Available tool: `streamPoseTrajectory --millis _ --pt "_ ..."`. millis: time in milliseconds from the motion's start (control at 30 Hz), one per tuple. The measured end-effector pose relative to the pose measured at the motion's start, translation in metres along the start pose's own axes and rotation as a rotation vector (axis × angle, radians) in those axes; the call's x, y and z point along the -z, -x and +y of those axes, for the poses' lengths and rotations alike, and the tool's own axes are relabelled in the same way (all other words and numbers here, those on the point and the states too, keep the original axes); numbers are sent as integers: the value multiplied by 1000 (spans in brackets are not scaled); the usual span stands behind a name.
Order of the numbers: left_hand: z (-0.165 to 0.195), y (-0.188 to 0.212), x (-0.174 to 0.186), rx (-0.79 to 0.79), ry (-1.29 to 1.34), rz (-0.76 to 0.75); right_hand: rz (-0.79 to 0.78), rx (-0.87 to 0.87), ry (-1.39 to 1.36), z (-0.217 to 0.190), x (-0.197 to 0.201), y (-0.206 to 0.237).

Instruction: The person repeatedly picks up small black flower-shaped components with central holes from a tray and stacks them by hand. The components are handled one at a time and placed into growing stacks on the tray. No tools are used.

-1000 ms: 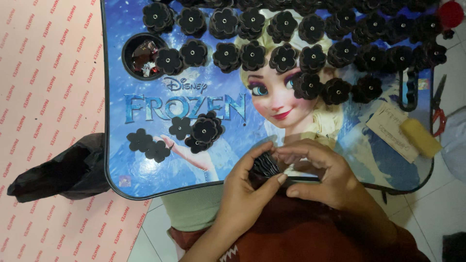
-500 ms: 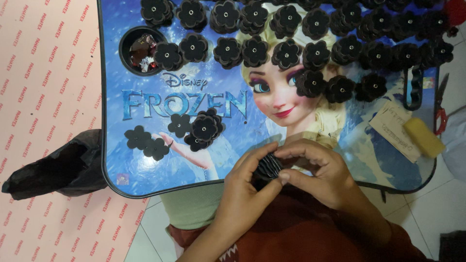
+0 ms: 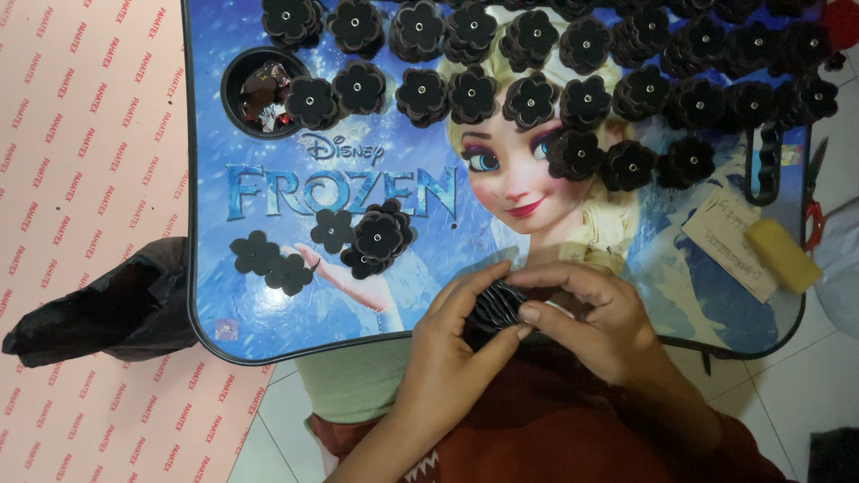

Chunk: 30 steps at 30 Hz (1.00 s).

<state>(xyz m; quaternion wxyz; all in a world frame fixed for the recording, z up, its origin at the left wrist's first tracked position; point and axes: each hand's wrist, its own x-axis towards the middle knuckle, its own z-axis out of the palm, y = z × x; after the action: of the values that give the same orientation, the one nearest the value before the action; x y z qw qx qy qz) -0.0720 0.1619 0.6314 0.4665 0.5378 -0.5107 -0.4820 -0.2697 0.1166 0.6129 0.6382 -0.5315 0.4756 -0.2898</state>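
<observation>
both hands pinch one black flower (image 3: 497, 306) at the tray's near edge; left hand (image 3: 456, 344) and right hand (image 3: 595, 317) fingers closed on it, as a second ago. finished flowers (image 3: 528, 97) row beyond, unchanged; assembly continues.

The lap table (image 3: 268, 313) has a glossy, smooth printed top, and the black flowers (image 3: 528, 98) at its twelve o'clock edge look like matt foam with shiny metal centres. At three o'clock lie a matt paper card (image 3: 729, 237) and a yellow spongy block (image 3: 783, 257); at nine o'clock, a crinkled glossy black plastic bag (image 3: 98, 313).
</observation>
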Motion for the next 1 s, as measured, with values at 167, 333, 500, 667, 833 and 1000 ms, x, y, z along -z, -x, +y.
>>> streamPoseTrajectory --millis 167,333,500,667,833,1000 --pt "0 0 0 4 -11 7 104 220 58 3 -7 1" --pt "0 0 0 -19 -30 12 140 215 316 0 -11 4" --pt "1 0 1 -23 -77 -11 136 256 434 -8 -14 6" --pt "-1 0 1 -3 -82 -19 199 164 380 -17 -17 6" --pt "-8 0 -1 -28 -2 19 54 506 620 -24 -15 5" --pt "-15 0 -12 183 421 7 -31 688 725 -24 -13 1"
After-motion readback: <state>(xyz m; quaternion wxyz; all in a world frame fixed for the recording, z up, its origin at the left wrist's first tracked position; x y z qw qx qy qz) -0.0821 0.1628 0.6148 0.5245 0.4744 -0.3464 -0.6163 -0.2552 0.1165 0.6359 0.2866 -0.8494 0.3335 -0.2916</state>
